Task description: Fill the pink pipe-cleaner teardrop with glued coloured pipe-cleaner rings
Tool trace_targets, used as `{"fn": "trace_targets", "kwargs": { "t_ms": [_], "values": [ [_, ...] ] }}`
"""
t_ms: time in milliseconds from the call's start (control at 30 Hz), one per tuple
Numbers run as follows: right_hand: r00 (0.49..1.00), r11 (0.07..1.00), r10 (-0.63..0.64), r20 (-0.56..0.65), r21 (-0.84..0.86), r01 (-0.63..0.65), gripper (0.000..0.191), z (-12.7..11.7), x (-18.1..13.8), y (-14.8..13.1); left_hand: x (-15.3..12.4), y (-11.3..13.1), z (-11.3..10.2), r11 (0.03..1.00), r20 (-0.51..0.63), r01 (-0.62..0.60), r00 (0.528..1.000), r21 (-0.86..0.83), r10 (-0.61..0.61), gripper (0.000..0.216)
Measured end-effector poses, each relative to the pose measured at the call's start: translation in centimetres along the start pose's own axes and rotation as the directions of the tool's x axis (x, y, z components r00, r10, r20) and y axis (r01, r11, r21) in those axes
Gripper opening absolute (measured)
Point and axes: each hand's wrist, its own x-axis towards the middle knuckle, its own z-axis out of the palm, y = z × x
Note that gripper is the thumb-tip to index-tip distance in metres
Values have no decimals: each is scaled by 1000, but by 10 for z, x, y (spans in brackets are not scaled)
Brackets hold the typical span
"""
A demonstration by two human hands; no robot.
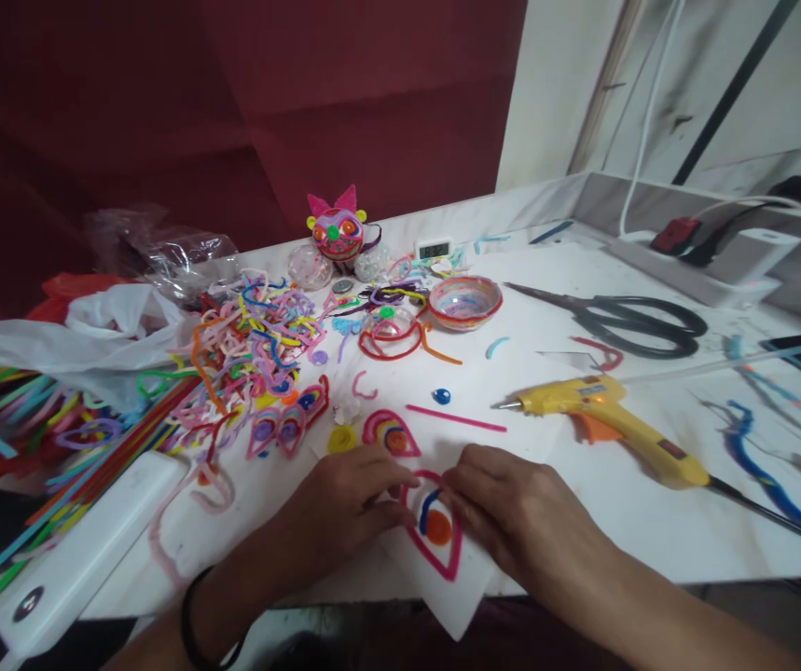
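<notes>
A teardrop outline of pink pipe cleaner point(450, 568) lies on a piece of white paper point(457, 610) that juts over the table's front edge. Inside the outline are a bent blue pipe cleaner point(426, 513) and an orange disc point(439, 528). My left hand point(336, 492) pinches the outline's left side, thumb and forefinger close together. On its upper right, the curled fingers of my right hand point(522, 499) grip the same shape; their tips are partly hidden. Just beyond my hands lies a similar pink eye-shaped piece point(394, 436), beside a straight pink pipe cleaner point(456, 418).
To the right lie a yellow glue gun point(602, 410) and black-handled scissors point(642, 321). A tangled pile of pipe cleaners point(260, 331) covers the left. A clear bowl point(465, 303) and a decorated head figure point(338, 233) stand at the back.
</notes>
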Motion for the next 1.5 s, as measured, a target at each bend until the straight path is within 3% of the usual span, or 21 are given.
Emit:
{"fn": "trace_targets", "kwargs": {
  "t_ms": [133, 367, 1500],
  "values": [
    [1000, 1000, -13, -7, 2, 13, 29, 2, 3, 1, -2, -7, 7, 997, 3, -78, 997, 13, 77, 30],
    [999, 999, -42, -14, 8, 43, 25, 4, 1, 0, -1, -11, 13, 997, -23, -73, 997, 11, 73, 40],
    [998, 997, -66, -4, 33, 66, 22, -3, -2, -8, -3, -3, 12, 999, 9, -51, 999, 9, 51, 24]
  ]
}}
